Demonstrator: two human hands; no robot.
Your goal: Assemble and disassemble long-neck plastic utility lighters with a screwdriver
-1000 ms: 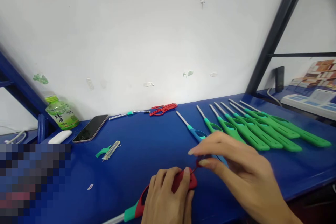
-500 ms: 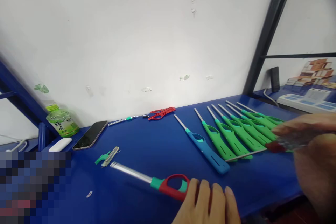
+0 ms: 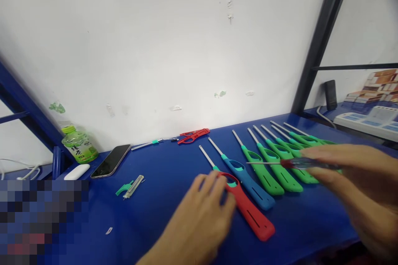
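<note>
Red lighter [image 3: 245, 202] lies on blue counter [image 3: 146, 215], angled just beside the blue lighter [image 3: 248, 182], w/ green lighters [image 3: 287, 178] fanned out to the R. L hand [image 3: 203, 215] touches it nr trigger loop; can't tell if fingers grip or just rest. R hand's [image 3: 370, 194] fingers pinch a screwdriver [image 3: 287, 163], tip pointing L, above the green ones.

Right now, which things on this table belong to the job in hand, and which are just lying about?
Seemingly part of the job:
screwdriver, held in the right hand
red lighter, at the left hand
blue lighter and green lighters alongside
red plastic pieces at the back

Probably just lying about:
phone
drink bottle
white rounded object
</note>
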